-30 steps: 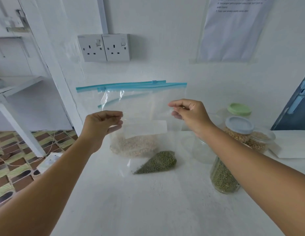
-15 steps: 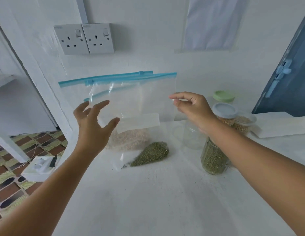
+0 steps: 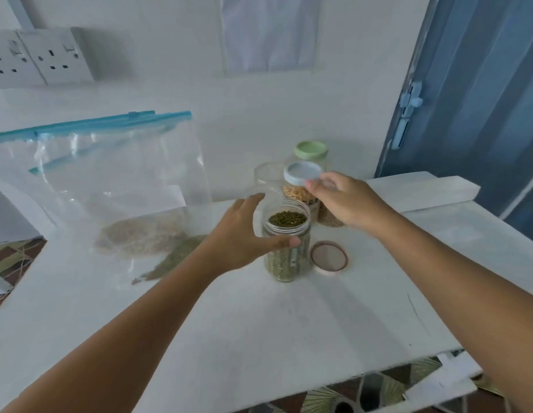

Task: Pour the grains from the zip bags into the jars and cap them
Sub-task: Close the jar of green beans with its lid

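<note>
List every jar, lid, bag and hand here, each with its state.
Green-bean jar: uncapped, nearly full.
Pink lid: off, flat on the table.
Blue-lidded jar: capped, holds yellow grain.
Green-lidded jar: capped.
Empty jar: uncapped.
Zip bags: upright against the wall, grain at the bottom.
Left hand: open around the green-bean jar.
Right hand: fingertips on the blue lid.

Soft, even, bluish daylight, fairly bright; faint shadows under the open jar [image 3: 286, 242]; overall motion blur, zip bags [image 3: 104, 186] smeared; wide-angle bending at edges, no harsh glare
</note>
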The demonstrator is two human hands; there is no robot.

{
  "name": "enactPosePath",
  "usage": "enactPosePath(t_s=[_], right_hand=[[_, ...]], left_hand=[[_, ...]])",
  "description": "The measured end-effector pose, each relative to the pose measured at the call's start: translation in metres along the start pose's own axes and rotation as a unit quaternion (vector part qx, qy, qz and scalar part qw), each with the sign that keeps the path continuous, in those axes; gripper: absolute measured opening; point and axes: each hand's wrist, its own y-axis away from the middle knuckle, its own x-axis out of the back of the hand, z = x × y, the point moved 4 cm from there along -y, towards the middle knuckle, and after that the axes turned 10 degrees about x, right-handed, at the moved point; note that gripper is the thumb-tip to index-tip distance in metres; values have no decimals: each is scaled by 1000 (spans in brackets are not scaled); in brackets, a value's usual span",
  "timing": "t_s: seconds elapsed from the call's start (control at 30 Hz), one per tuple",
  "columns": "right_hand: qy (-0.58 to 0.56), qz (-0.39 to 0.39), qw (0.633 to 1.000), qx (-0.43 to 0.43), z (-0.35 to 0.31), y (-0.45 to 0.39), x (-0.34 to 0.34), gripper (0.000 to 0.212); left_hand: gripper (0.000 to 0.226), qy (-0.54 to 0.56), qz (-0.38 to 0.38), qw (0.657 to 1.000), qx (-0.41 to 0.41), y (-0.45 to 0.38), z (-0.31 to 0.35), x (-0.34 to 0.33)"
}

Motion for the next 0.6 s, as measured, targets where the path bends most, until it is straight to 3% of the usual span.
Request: enactPosePath(t_s=[0.1,0.3,0.4,0.47,0.6], right_hand=[[-14,-34,999,-29,38,13,3,65],[-17,-115,990,-77,110,24,-32,86],[55,-165,980,-97,134,28,-58,95],[125,-168,974,-86,143,29,-69,98],[144,-133,978,-68,146,33,-78,103]], left_hand=[[128,13,16,999,26,-11,10,-15],[113,90,35,993,70,-12,5,-30],[106,126,38,988,76,-11,2,-31],[107,135,41,987,70,-12,1,-32],[108,140,46,987,60,-14,-3,-33]])
